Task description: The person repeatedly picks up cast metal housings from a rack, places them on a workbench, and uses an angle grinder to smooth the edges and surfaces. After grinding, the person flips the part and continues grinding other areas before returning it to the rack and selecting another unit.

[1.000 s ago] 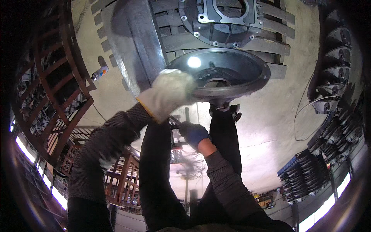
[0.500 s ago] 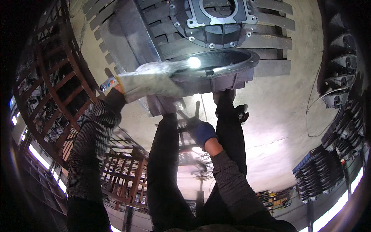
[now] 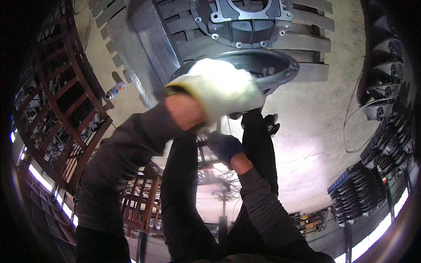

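Note:
My left hand, in a white glove, is smeared by motion and lies across the near side of a dark round metal housing. Its fingers cannot be made out, and the glove hides much of the housing's left part. Below the housing, between my legs, my right hand wears a dark blue glove. That hand is closed, but whatever it grips is hidden and blurred. Just beyond the housing lies another casting with a bright machined face, a large round opening and bolt holes around its flange.
A heavy metal beam stands left of the castings, and grey slats lie beneath them. A spray can is on the floor beside a brown metal rack. More castings line the right side, near a dark stack.
My left hand has swept right and toward me across the housing, its forearm now bent inward. The housing's rim looks tilted differently. My right hand stays nearly in place.

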`<act>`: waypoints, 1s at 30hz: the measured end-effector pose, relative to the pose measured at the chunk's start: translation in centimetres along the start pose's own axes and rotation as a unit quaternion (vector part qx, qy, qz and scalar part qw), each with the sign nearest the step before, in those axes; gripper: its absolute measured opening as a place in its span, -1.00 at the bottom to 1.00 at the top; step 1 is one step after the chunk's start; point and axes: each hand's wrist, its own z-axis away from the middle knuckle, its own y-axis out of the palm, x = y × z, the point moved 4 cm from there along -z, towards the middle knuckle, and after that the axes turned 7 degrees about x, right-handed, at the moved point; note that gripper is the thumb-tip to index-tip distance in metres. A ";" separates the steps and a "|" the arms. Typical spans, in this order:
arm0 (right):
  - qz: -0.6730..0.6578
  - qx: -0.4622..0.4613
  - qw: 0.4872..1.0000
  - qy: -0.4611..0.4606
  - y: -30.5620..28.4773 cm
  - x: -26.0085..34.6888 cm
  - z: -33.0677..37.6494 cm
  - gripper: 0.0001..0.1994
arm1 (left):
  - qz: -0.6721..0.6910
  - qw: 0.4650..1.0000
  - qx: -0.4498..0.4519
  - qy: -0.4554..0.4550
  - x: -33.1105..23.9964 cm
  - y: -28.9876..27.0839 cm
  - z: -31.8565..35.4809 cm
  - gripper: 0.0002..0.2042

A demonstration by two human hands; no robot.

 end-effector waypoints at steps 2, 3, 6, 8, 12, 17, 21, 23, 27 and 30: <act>0.005 -0.037 0.999 -0.027 0.5 -0.3 -0.4 -0.69 | -0.018 0.997 0.008 -0.073 -1.8 1.2 -4.0 -0.67; -0.006 -0.041 0.998 -0.042 0.4 -0.2 -0.4 -0.70 | -0.085 0.994 -0.009 -0.069 -2.6 1.0 -5.2 -0.70; -0.019 -0.031 0.998 -0.054 -1.4 0.6 0.5 -0.70 | -0.229 0.964 -0.082 0.103 -3.4 -0.9 -4.5 -0.70; 0.014 0.036 0.999 -0.012 -3.7 1.2 3.0 -0.67 | -0.309 0.930 -0.116 0.160 -2.2 -2.0 -2.0 -0.70; -0.186 -0.090 0.978 0.008 -9.7 4.7 12.4 -0.63 | -0.227 0.963 -0.092 0.113 0.1 -2.3 0.9 -0.59; -0.238 -0.216 0.942 0.093 -15.5 5.3 19.7 -0.58 | 0.024 0.994 0.056 -0.093 0.3 -1.5 0.6 -0.50; -0.258 -0.300 0.918 -0.003 -17.0 4.0 18.2 -0.62 | -0.109 0.991 -0.034 -0.074 -0.7 -2.2 1.6 -0.53; -0.287 -0.305 0.908 -0.007 -16.5 3.6 16.8 -0.62 | -0.225 0.970 -0.087 -0.007 -1.0 -2.0 2.3 -0.55; -0.218 -0.276 0.936 0.018 -16.5 5.0 16.4 -0.62 | -0.126 0.988 -0.036 -0.087 0.3 -0.5 2.0 -0.63; -0.076 -0.193 0.977 0.044 -18.1 6.4 17.2 -0.58 | -0.002 0.991 -0.091 -0.094 -0.3 -0.3 1.7 -0.59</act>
